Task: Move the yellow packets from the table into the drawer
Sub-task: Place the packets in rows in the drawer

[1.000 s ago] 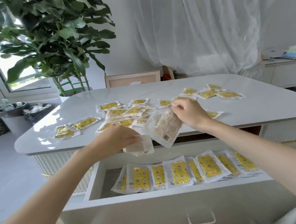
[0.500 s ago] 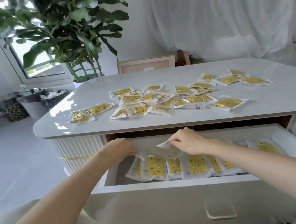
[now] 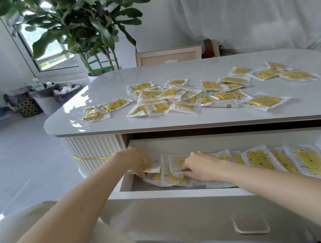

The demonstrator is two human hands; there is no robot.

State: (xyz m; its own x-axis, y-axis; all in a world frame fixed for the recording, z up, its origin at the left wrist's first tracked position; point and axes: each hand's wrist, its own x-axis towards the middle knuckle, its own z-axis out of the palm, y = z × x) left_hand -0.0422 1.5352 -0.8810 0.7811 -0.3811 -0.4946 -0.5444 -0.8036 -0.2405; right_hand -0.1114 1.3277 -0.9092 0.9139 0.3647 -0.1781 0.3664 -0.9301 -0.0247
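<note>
Pinching a yellow packet at the drawer left end, left hand sits beside right hand gripping the neighbouring packet; loose packets litter the desk.

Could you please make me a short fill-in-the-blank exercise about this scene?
1. The left hand and right hand each pinch a yellow packet inside the open ____.
2. More yellow packets lie scattered on the white ____.
3. Behind that stands a leafy potted ____.

Missing words: drawer; table; plant.
</note>
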